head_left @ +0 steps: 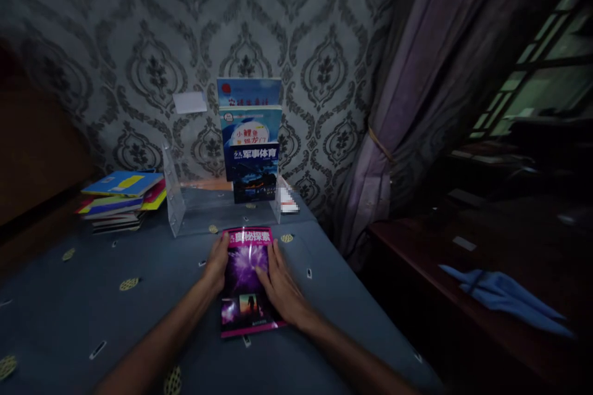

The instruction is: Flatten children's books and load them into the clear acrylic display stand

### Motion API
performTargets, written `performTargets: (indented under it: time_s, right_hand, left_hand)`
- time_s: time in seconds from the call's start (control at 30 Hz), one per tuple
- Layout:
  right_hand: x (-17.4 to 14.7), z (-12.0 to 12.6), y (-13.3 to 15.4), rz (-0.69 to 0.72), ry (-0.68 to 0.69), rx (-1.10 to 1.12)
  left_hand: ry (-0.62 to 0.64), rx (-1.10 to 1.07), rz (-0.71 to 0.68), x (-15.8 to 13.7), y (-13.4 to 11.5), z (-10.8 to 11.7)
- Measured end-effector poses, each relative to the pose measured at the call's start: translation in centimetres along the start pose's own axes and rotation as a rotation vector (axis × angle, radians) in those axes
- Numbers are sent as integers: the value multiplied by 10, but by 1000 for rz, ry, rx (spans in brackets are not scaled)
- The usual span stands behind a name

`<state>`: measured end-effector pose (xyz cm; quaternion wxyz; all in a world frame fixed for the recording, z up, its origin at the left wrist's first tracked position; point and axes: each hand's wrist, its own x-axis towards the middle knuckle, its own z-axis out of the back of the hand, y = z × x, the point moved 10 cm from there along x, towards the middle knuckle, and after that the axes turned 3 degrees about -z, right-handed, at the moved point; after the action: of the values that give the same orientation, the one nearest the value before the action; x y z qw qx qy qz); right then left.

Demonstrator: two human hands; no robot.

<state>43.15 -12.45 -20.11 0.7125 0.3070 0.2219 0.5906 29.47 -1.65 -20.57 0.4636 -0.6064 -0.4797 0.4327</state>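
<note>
— What are the hands on?

— A thin, flat purple book (248, 281). Its cover is shiny, with a bright light streak down it. It lies flat on the table (139, 308), just in front of the clear stand (178, 203).

— How do the hands sit?

— The left hand (217, 266) is on the book's left edge, fingers close together and curled over the side. The right hand (279, 287) lies flat on the right part of the cover, fingers a little spread and pressed down. It is dim and a bit blurry, so I can't tell if the thumbs are under the book.

— What is the table like?

— It has a soft-looking blue-grey cloth with small round yellow spots.

— And the stand?

— It looks like see-through plastic with flat side walls. Three books stand in it like steps: a dark blue book (252, 173) in front, a light blue book (250, 126) behind it, and another blue book (249, 92) at the back.

— Anything else?

— A messy pile of thin bright books (121, 197) on the left. The wall (301, 43) has grey paper with curly leaf shapes. A purple curtain (417, 105) hangs on the right, tied in the middle. A crumpled blue cloth (504, 296) lies on a dark wood desk (463, 333).
</note>
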Motion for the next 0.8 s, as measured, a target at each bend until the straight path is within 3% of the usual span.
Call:
performTargets:
  time_s: [0.17,0.27,0.33,0.4,0.5,0.6,0.8]
  right_hand:
    - [23,3,-19,-198,-87,454]
    - [39,17,-10,-185,-173,672]
    - [44,36,6,-46,-263,734]
    - [40,56,25,138,-356,707]
    - [28,67,43,324,-416,576]
    - [20,66,45,348,-408,480]
    - [-2,76,34,306,-418,238]
  left_hand:
    - [-42,-112,22,0,-24,-20]
    - [68,-144,-166,0,-68,-40]
    - [149,-131,-346,-4,-96,-47]
    - [186,-86,-493,-10,-110,-47]
    - [129,1,-520,-12,-96,-33]
    - [124,72,-477,-18,-78,-23]
    - [478,270,-471,-48,-91,-29]
